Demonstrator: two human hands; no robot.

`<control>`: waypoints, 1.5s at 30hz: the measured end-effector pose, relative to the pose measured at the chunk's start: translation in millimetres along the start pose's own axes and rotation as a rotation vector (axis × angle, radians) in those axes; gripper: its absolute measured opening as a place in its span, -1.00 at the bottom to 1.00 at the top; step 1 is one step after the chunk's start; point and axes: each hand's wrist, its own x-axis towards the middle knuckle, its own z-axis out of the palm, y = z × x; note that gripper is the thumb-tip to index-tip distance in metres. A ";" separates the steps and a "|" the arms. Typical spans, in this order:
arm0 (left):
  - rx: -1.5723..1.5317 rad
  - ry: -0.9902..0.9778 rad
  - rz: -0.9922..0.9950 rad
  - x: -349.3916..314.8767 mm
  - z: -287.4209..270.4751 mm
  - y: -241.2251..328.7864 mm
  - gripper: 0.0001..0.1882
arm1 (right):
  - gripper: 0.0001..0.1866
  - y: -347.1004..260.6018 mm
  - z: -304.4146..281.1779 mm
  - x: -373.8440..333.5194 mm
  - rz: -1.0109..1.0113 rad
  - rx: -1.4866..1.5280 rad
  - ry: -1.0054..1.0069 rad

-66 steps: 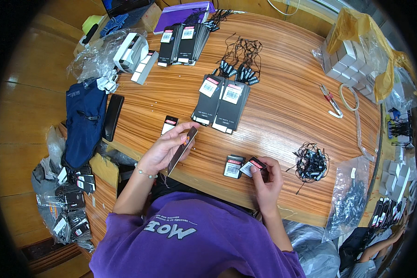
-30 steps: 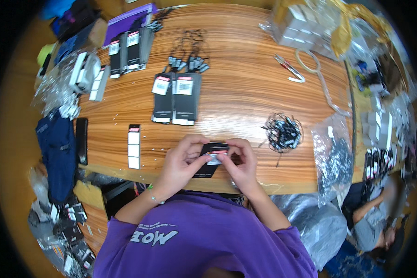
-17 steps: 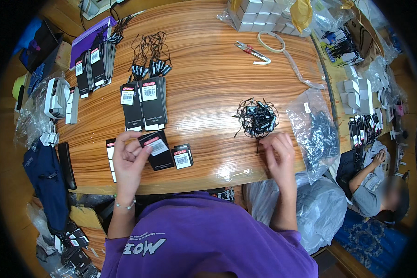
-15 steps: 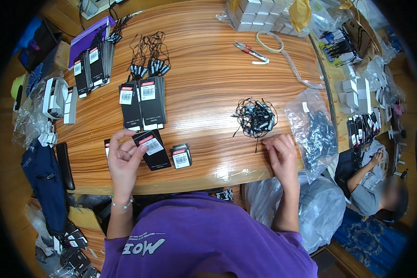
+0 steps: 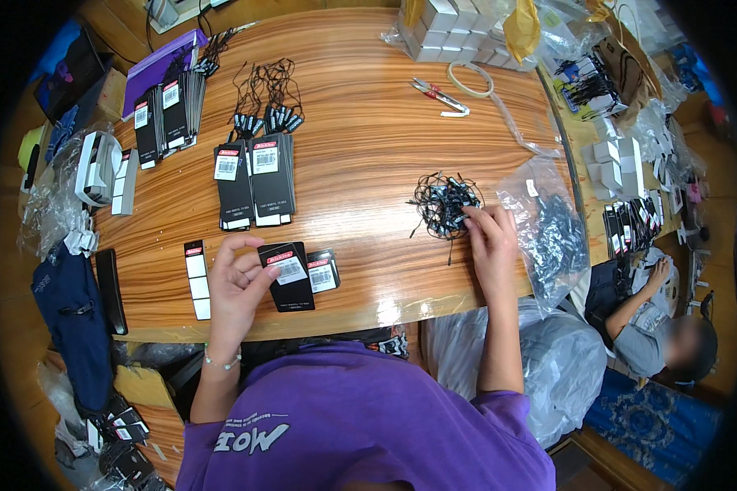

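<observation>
My left hand [image 5: 241, 286] is closed on black hang tags [image 5: 296, 296] with a red strip and a white sticker, pinched at their left edge. Partly behind them lies a small stack of smaller tags [image 5: 324, 277] on the table. My right hand [image 5: 493, 233] reaches the right edge of a tangled pile of black tag strings [image 5: 446, 206], thumb and fingers pinched at the strings; how many they grip is hidden. A clear plastic bag [image 5: 553, 237] of more black strings lies just right of that hand.
Two stacks of strung black tags [image 5: 272, 184] stand at centre left, more stacks [image 5: 176, 119] farther back. A white-panelled strip [image 5: 196, 282] lies near my left hand. Snips [image 5: 427, 88], a tape roll [image 5: 471, 79] and white boxes [image 5: 434, 33] are at the back. A co-worker [image 5: 643, 327] sits at right.
My left hand has moved right with the tags, which now overlap the small stack, uncovering the white-panelled strip. My right hand has moved up onto the string pile and pinches there.
</observation>
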 end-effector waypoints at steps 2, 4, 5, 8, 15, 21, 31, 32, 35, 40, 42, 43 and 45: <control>0.014 -0.023 -0.008 -1.2 5.7 2.8 -0.64 | -0.94 1.4 1.6 2.0 -0.019 -0.055 -0.006; -0.009 -0.050 -0.007 -3.3 5.3 3.3 -0.64 | -0.93 5.8 0.4 5.8 -0.024 -0.035 -0.026; -0.014 -0.060 -0.006 -3.7 4.8 3.8 -0.64 | -0.93 4.4 -3.9 8.8 -0.043 -0.015 0.005; -0.028 -0.087 -0.006 -3.1 4.4 4.0 -0.64 | -0.94 0.4 -15.5 18.5 0.048 0.181 0.018; 0.064 -0.272 -0.005 7.7 21.4 16.7 -0.71 | -0.92 -17.2 -26.7 47.1 0.027 0.236 -0.013; 0.120 -0.400 0.052 21.0 32.9 29.4 -0.76 | -0.85 -50.2 -42.9 70.3 0.066 0.269 -0.180; 0.195 -0.751 0.204 79.3 58.3 57.5 -0.80 | -0.81 -101.5 -32.4 92.9 0.011 0.785 -0.596; 0.168 -0.803 0.167 83.4 55.9 54.5 -0.80 | -0.81 -106.0 -31.3 94.5 0.035 0.834 -0.627; 0.020 -0.713 0.076 78.7 43.9 50.5 -0.80 | -0.85 -99.4 -21.2 93.1 0.158 1.255 -0.695; -0.050 -0.619 0.069 72.6 11.2 49.9 -0.83 | -0.85 -104.7 -1.3 86.3 0.302 1.885 -0.637; -0.078 -0.566 0.094 69.3 3.2 50.5 -0.83 | -0.78 -111.7 3.6 90.7 0.241 1.998 -0.666; -0.069 -0.552 0.095 68.4 -2.4 50.3 -0.83 | -0.77 -119.4 5.7 91.6 0.235 2.015 -0.639; -0.074 -0.532 0.094 65.5 -11.2 54.2 -0.83 | -0.76 -129.7 12.9 94.5 0.163 2.038 -0.571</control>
